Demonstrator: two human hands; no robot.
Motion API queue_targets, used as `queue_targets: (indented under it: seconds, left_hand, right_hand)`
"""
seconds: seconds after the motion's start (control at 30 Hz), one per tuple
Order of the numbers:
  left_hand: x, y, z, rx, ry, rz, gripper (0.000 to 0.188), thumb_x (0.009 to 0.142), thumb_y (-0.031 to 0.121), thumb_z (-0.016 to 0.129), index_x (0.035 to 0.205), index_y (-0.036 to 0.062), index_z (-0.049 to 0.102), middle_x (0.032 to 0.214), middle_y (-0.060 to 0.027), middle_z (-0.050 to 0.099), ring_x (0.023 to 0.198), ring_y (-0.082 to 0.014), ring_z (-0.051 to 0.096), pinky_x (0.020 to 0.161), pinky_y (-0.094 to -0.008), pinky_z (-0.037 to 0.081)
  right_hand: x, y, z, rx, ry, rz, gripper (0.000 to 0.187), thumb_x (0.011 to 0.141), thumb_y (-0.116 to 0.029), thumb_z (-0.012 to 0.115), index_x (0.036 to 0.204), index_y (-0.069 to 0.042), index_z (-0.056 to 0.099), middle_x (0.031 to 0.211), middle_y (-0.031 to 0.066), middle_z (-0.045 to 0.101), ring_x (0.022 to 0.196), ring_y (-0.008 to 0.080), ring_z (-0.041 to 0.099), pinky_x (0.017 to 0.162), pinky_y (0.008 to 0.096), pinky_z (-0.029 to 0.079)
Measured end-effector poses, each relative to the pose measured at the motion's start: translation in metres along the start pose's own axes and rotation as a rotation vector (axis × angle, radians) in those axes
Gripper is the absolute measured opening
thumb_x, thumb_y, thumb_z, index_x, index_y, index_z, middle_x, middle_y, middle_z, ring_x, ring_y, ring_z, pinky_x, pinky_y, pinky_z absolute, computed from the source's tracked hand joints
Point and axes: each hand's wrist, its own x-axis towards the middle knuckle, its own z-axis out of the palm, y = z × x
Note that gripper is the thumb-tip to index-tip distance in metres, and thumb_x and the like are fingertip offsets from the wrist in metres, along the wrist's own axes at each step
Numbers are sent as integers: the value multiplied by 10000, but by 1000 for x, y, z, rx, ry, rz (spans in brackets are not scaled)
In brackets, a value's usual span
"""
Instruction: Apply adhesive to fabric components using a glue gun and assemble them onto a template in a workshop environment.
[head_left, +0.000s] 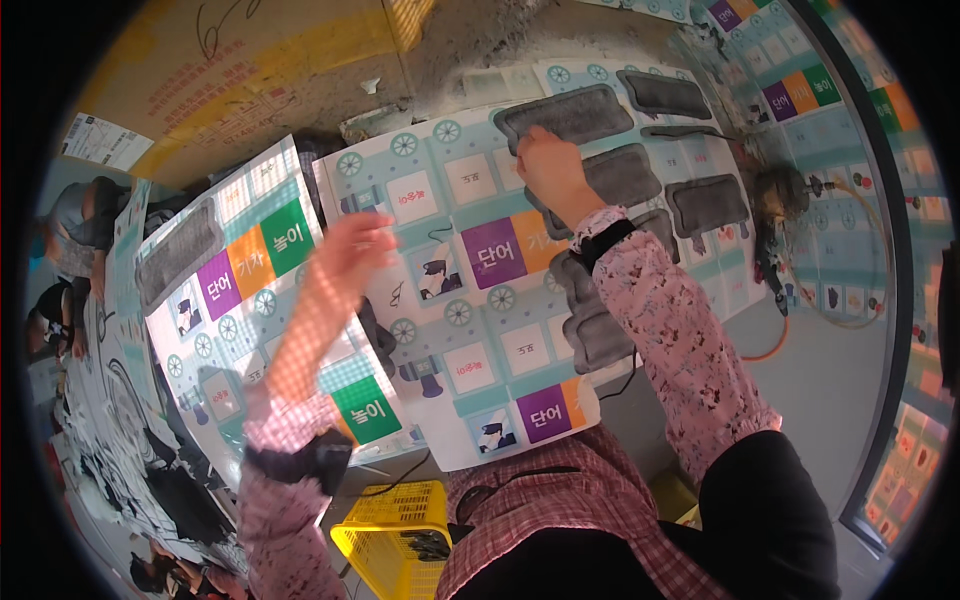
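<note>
A large printed sheet [440, 225] in teal and white, with purple and orange panels, spreads before me. Several flat dark grey pads with rounded corners and stitched-looking edges lie on its right part. At the far side, my right hand [550, 172] has its fingers bent down and closed at the left end of one dark grey pad [575, 112]; the fingertips are partly hidden. Another grey pad [622, 178] lies beside that wrist. My left hand [345, 265] hovers over the sheet's left part, slightly blurred, fingers loosely spread with nothing visible in them.
A second printed sheet [225, 250] carries a grey pad [180, 255] at left. Behind stands a cardboard box [230, 80]. A yellow basket [395, 560] with dark items is below. A dark tool with an orange cord [780, 290] sits at right. Other people [75, 230] are at far left.
</note>
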Motion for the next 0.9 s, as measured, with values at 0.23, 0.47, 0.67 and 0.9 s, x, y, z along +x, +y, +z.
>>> queue_targets:
  seconds: [0.23, 0.47, 0.67, 0.9]
  left_hand:
    - [123, -12, 113, -399, -58, -211, 337, 872, 196, 573, 1110, -39, 532, 1057, -117, 610, 933, -177, 595, 746, -263, 490]
    - [182, -9, 158, -474, 56, -190, 284, 837, 173, 627, 1010, -45, 565, 914, -96, 624, 789, -169, 634, 680, -248, 500]
    - [157, 8, 153, -343, 14, 28, 198, 829, 142, 638, 882, -45, 603, 782, -97, 631, 668, -148, 634, 558, -261, 505]
    - [66, 43, 87, -440, -172, 60, 300, 859, 180, 627, 1039, -48, 549, 925, -90, 610, 805, -149, 627, 730, -233, 507]
  right_hand:
    - [9, 5, -33, 438, 147, 296, 145, 678, -143, 673, 802, -89, 620, 802, 47, 585, 671, 228, 603, 582, 348, 478]
    - [-30, 7, -56, 802, 219, 449, 299, 784, -221, 643, 997, -43, 534, 891, 108, 559, 825, 221, 607, 669, 357, 498]
    - [-27, 27, -65, 2624, 153, 1428, 612, 861, -440, 481, 1227, 39, 377, 1129, 208, 521, 1128, 342, 487, 1011, 456, 351]
    - [-5, 30, -121, 2296, 408, 1118, 586, 883, -389, 412, 1289, 33, 386, 1342, 178, 420, 1245, 321, 388, 1059, 469, 256]
